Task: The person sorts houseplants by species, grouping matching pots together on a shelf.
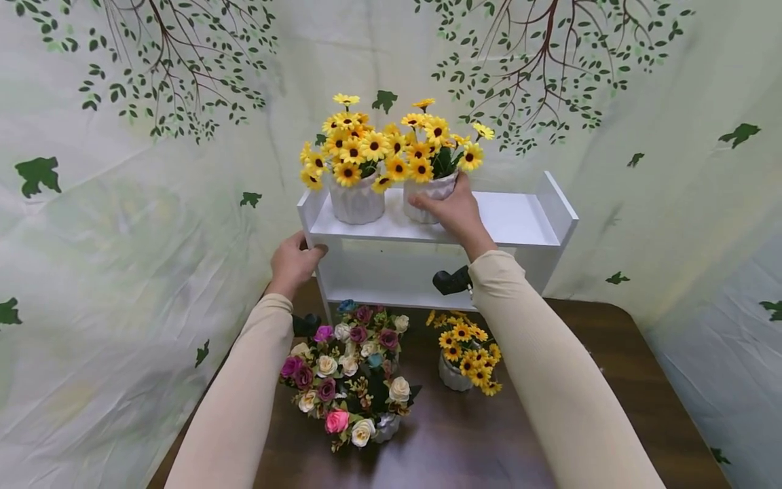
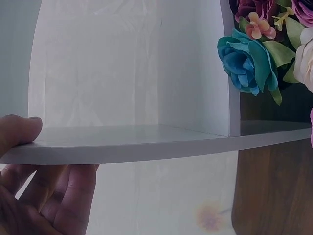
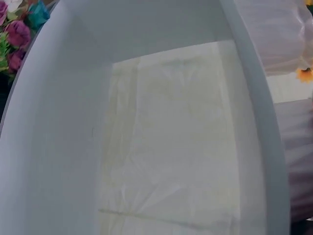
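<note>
My left hand (image 1: 295, 261) grips the left side panel of a white two-tier shelf (image 1: 391, 272). In the left wrist view the thumb (image 2: 19, 129) lies on one face of that panel and the fingers behind it. Up on the top board, my right hand (image 1: 455, 210) holds a white ribbed pot (image 1: 418, 191) of yellow daisy-like flowers (image 1: 421, 146), thumb across its front and fingers round its right side. A matching flower pot (image 1: 357, 200) stands just left of it on the same board. The right wrist view mostly faces the shelf's lower compartment (image 3: 171, 137).
On the brown table (image 1: 489, 441), pots of mixed artificial roses (image 1: 348, 373) stand before the shelf's left half. Another yellow flower pot (image 1: 455, 373) stands near my right forearm. A leaf-printed cloth (image 1: 201, 204) hangs behind and at both sides.
</note>
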